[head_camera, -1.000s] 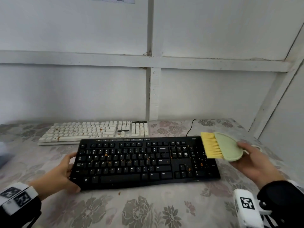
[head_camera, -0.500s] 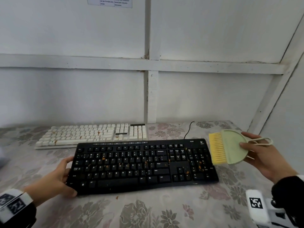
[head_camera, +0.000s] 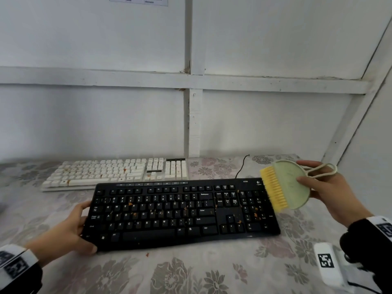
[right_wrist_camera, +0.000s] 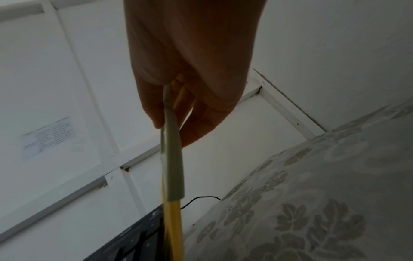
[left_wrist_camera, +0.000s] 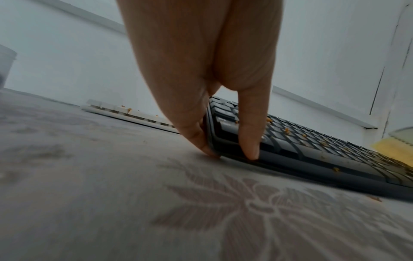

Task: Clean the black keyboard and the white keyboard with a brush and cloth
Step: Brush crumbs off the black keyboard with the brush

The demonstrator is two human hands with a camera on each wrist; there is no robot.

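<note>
The black keyboard (head_camera: 180,211) lies on the flowered tablecloth, dotted with orange crumbs (left_wrist_camera: 286,130). My left hand (head_camera: 74,228) grips its left end, thumb on the front corner and fingers along the edge (left_wrist_camera: 223,141). My right hand (head_camera: 326,192) pinches a pale green brush (head_camera: 290,183) with yellow bristles (head_camera: 273,187), held in the air over the keyboard's right end; the wrist view shows the brush (right_wrist_camera: 173,167) edge-on between thumb and fingers. The white keyboard (head_camera: 118,170) sits behind the black one, near the wall. No cloth is in view.
A thin black cable (head_camera: 241,166) runs from the black keyboard toward the wall. One orange crumb (head_camera: 147,254) lies on the tablecloth (head_camera: 191,272) in front of the keyboard. The white panelled wall closes the back and right of the table.
My right hand has lifted the brush up and to the right, off the number pad to the keyboard's right end. The left hand keeps its hold on the keyboard.
</note>
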